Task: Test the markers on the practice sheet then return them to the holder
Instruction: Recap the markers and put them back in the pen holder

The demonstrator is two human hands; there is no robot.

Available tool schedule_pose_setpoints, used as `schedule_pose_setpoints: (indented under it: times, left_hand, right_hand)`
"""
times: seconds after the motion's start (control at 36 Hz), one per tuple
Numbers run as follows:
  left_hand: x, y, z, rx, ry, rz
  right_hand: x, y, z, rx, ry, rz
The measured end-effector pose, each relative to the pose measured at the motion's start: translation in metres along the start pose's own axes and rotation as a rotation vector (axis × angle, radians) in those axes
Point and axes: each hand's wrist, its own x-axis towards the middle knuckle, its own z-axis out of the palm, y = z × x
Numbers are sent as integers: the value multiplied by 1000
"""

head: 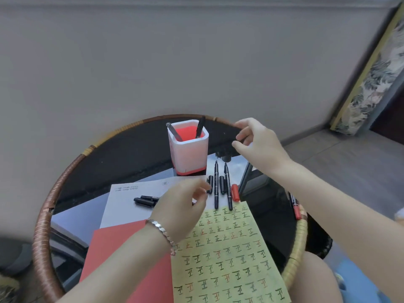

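The white holder (188, 154) with a red inside stands at the back of the table and contains a grey marker (174, 132) and a black marker (200, 127). My right hand (256, 143) hovers just right of it, fingers loosely curled, with nothing visible in them. My left hand (182, 203) hangs over the white sheet (129, 206), its fingertips close to a loose black cap (210, 184). Two black markers (145, 201) lie partly under that hand. Two uncapped black markers (216, 186) lie side by side above the yellow practice sheet (229, 256), which is covered in written characters.
A second black cap (222, 184) and a red cap (235, 192) lie among the uncapped markers. A red marker (295, 207) rests near the right rim. A red sheet (122, 254) lies left of the practice sheet. The round table has a raised woven rim (47, 206).
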Motion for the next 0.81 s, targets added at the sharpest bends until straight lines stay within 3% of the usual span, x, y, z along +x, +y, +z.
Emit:
schedule_pose_setpoints:
  times: [0.19,0.31,0.47,0.58,0.67,0.75,0.81]
  left_hand:
    - [27,30,35,246,-124,242]
    - [48,40,51,417,-218,169]
    - [60,42,59,574,-318,92]
    - [58,37,61,567,-246,153]
    - [53,36,57,228,-49,151]
    - [44,45,42,-312,64,-58]
    - [37,47,31,-539,74,-138]
  right_hand:
    - [-56,73,-39,-430,-156,293]
    - [-72,90,-34,-534,-234,366]
    - [-74,95,-29,-511,-200,365]
    - [-75,95,-32,-288,-156,420]
    - [-77,94,-35,-68,-100,461]
    - [-80,87,-37,122,-84,469]
    - [-81,76,-39,261,-95,467]
